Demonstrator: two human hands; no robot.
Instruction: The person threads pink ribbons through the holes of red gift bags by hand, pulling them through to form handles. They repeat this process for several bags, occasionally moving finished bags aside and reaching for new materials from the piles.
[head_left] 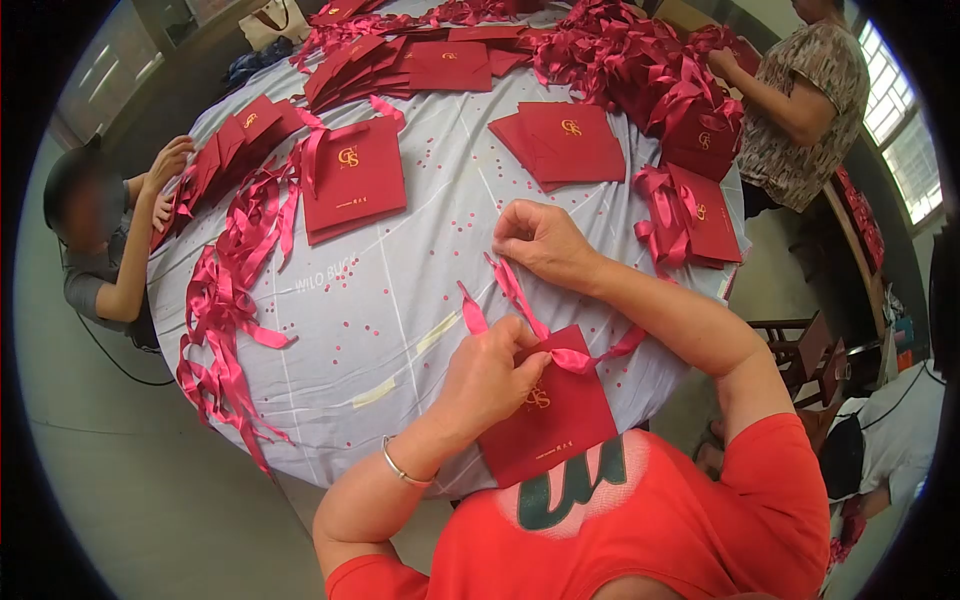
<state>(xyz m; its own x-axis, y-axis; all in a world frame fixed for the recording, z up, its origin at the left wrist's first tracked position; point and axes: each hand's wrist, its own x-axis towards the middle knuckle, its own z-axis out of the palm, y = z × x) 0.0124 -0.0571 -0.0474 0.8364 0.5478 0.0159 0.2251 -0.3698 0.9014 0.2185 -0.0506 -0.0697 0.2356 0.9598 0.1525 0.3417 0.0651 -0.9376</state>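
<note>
A flat red paper gift bag [560,425] with a gold logo lies at the near table edge, against my shirt. My left hand [490,375] is closed at its top edge, thumb and fingers pinching the pink ribbon [572,360]. Two loose ribbon tails rise past that hand, and more ribbon trails to the right of the bag. Just beyond the longer tail's tip [512,288], my right hand [545,240] hovers above the table with curled, pinched fingers. Whether anything is between those fingertips is too small to tell.
Red bags [570,145] lie in stacks on the cloth-covered round table [420,340]. Loose ribbons [215,320] hang at the left, and a ribbon heap [620,60] lies at the back. Co-workers stand left and right. Red confetti dots are scattered about.
</note>
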